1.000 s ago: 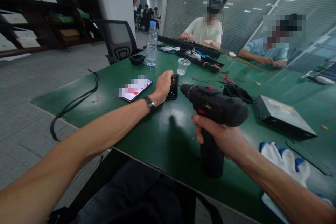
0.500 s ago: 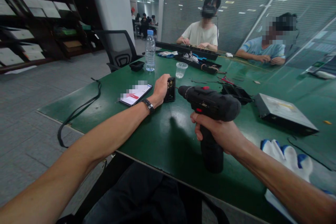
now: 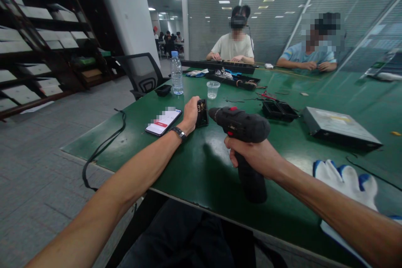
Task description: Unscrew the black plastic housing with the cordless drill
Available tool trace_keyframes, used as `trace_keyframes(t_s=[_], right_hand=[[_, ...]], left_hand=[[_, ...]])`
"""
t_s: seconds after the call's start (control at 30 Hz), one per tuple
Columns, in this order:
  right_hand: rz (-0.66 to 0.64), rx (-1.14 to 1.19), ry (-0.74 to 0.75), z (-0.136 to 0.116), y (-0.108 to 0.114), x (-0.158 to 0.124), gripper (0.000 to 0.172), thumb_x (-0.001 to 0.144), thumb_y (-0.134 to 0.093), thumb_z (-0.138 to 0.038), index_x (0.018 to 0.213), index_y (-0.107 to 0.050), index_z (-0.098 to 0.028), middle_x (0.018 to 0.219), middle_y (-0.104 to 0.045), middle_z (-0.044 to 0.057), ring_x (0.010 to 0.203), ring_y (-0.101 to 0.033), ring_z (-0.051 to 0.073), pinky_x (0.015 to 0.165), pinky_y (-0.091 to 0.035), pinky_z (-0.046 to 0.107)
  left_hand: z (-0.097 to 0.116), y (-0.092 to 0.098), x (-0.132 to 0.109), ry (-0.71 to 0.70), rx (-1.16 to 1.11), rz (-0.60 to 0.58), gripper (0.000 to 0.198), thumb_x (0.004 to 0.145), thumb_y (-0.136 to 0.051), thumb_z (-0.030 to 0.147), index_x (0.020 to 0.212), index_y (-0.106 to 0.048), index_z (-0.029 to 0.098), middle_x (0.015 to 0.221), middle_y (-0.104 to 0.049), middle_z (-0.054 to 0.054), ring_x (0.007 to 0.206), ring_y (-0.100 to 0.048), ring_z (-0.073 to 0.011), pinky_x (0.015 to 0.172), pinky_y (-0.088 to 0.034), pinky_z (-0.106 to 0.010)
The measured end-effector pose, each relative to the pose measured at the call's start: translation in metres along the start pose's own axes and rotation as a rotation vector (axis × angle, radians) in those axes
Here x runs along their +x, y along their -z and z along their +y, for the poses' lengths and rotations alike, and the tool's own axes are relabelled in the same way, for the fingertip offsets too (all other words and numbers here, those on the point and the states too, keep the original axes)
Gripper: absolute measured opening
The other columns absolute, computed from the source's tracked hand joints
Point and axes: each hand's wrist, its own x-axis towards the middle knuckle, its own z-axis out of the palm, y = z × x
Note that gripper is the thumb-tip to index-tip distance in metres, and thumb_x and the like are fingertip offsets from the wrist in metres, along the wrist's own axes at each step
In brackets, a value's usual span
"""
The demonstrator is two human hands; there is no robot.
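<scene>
My right hand [image 3: 248,150] is wrapped round the grip of a black cordless drill [image 3: 241,124], which points left. Its tip is close to a small black box [image 3: 202,113] with brass-coloured parts inside; whether the bit touches them I cannot tell. My left hand [image 3: 190,114] grips that box from its left side and keeps it standing on the green table. A phone [image 3: 163,122] with a lit screen lies left of my left hand. Just beyond the box stands a clear plastic cup [image 3: 213,90].
A water bottle [image 3: 177,73] and a small black tray [image 3: 163,90] stand further back. To the right are a divided black tray [image 3: 279,111], a grey metal case [image 3: 342,127] and white-blue gloves [image 3: 345,180]. A black strap [image 3: 105,144] hangs over the left edge. Two people sit opposite.
The camera view has shifted and tilted a little. The drill is slightly nearer the black box, and both hands keep their holds.
</scene>
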Motion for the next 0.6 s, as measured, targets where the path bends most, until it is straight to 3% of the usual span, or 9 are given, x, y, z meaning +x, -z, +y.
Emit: trace_keyframes(t_s=[0.4,0.6], right_hand=[[0.009,0.019,-0.003,0.0019,0.0002,0.0006,0.029,0.082,-0.068,-0.034,0.056,-0.059,-0.025,0.048,-0.064,0.005,0.045,-0.054,0.016,0.051,-0.042,0.031],[0.008,-0.020,0.025,-0.0002,-0.0001,-0.0006,0.033,0.083,-0.066,-0.034,0.052,-0.059,-0.025,0.048,-0.064,0.006,0.048,-0.055,0.017,0.054,-0.044,0.032]], left_hand=[[0.0014,0.0003,0.0004,0.034,0.013,-0.005,0.034,0.093,-0.063,0.057,0.088,-0.061,0.023,0.080,-0.065,0.001,0.070,-0.063,-0.0164,0.067,-0.052,-0.029],[0.0020,-0.0007,0.0001,0.026,0.000,-0.010,0.029,0.094,-0.061,0.051,0.087,-0.062,0.023,0.079,-0.065,0.001,0.069,-0.062,-0.0161,0.065,-0.051,-0.028]])
